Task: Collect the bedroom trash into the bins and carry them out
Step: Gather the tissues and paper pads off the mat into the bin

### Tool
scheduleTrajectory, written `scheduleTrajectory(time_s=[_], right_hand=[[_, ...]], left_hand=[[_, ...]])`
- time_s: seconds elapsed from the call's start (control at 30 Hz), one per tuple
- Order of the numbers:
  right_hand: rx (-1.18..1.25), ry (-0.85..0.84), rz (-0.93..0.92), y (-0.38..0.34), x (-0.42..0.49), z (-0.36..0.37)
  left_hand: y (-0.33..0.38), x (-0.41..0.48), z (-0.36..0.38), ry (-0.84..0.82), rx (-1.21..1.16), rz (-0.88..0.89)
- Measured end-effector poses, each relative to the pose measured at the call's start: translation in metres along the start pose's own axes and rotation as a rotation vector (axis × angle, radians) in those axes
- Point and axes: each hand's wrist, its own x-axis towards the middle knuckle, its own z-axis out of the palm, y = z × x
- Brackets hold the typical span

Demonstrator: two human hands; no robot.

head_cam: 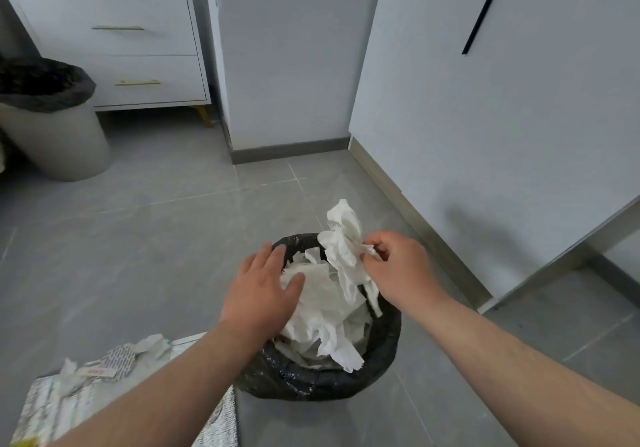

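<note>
A small bin with a black liner [349,382] stands on the floor right below me, heaped with crumpled white paper [322,311]. My left hand [261,294] lies flat on the heap with its fingers spread, over the bin's left rim. My right hand [398,270] pinches a crumpled white tissue [343,235] at the bin's far right rim; the tissue sticks up above the bin. A second, taller bin [65,141] with a black liner stands at the far left.
A silvery mat [69,408] with more crumpled paper scraps [121,360] lies on the floor at the lower left. A white drawer unit [114,44] stands at the back left. White walls and a white panel close off the right side.
</note>
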Motion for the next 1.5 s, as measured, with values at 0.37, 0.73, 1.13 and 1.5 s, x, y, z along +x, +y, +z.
scheduleTrajectory(time_s=[0.37, 0.73, 1.13, 1.5], right_hand=[[-0.313, -0.42, -0.069, 0.023, -0.011, 0.082], [-0.515, -0.736, 0.124, 0.046, -0.008, 0.128], [-0.72, -0.817, 0.032, -0.011, 0.008, 0.075], [-0.309, -0.371, -0.353, -0.15, -0.03, 0.127]], left_hand=[[-0.068, -0.015, -0.002, -0.321, -0.086, 0.048], [-0.086, -0.009, 0.003, -0.312, -0.173, 0.114], [-0.126, -0.043, -0.044, -0.097, -0.367, -0.116], [-0.273, -0.133, -0.082, -0.004, -0.208, -0.487]])
